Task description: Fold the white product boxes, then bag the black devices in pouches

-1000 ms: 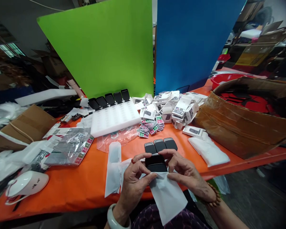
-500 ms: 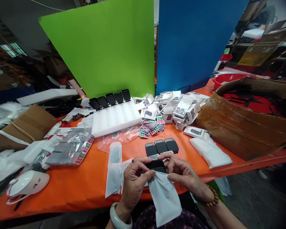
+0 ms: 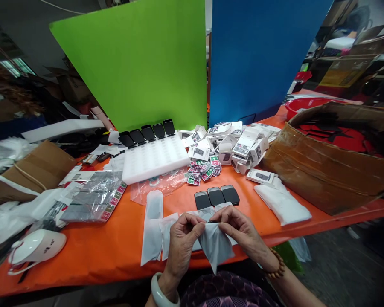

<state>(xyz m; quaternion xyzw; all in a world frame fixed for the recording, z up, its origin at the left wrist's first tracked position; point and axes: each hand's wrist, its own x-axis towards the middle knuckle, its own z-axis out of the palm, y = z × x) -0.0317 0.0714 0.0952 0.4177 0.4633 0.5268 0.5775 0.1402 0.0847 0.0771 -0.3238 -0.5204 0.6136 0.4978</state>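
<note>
Close to the table's front edge, my left hand [image 3: 184, 238] pinches one side of the mouth of a thin white pouch [image 3: 216, 244]. Opposite it, my right hand [image 3: 243, 228] pinches the other side, closed on the pouch as well. Only a dark sliver of a flat black device shows between my fingers at the mouth; the rest of it is hidden. Just beyond my hands lie three flat black devices [image 3: 216, 196] in a row. More white pouches [image 3: 152, 238] lie flat on the table beside my left hand, and some show beneath both hands.
Behind stand a white foam tray [image 3: 155, 160] and several small white boxes [image 3: 225, 140]. A pile of printed cards [image 3: 201, 171] lies before them. To the right are a white packet [image 3: 283, 202] and a large cardboard box [image 3: 326, 170]; a white cup [image 3: 40, 247] stands left.
The black device has gone from standing well out of the pouch mouth to almost hidden. The pouch's lower end has risen and creased, and my hands have come closer together.
</note>
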